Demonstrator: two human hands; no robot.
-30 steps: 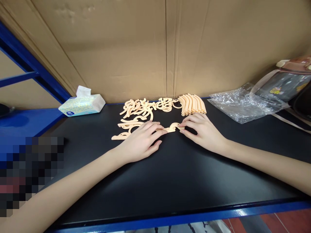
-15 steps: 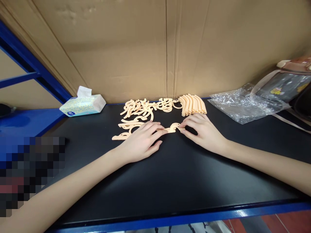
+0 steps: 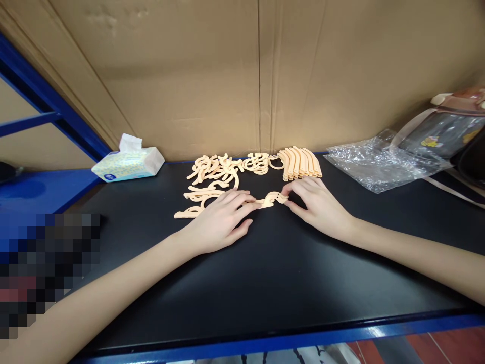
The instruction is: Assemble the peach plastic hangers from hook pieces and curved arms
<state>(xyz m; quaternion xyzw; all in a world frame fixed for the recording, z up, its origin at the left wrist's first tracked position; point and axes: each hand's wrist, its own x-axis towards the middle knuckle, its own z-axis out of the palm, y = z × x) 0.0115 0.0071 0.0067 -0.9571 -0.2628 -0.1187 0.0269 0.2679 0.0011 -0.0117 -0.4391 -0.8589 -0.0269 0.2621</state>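
Note:
A small curved, peach-coloured plastic hanger piece [image 3: 276,197] with holes lies on the black table between my hands. Thumb and fingertips of my right hand [image 3: 316,206] pinch its right end. My left hand [image 3: 223,222] lies low over the table, its fingers bent on the piece's left end, which they partly hide. Beside and partly beneath my left hand are several more peach hanger pieces [image 3: 185,214], some long and straight, some curved.
Behind my hands lie a tangled pile of hooks [image 3: 208,168], a smaller heap of looped pieces [image 3: 257,163] and a row of curved arms [image 3: 300,163]. A tissue pack [image 3: 131,164] stands back left. Crumpled clear plastic [image 3: 379,159] and a transparent bag [image 3: 439,134] are at right.
My right hand's fingertips have shifted slightly right to the end of the curved hanger piece, so more of it shows. My left hand has stayed in place.

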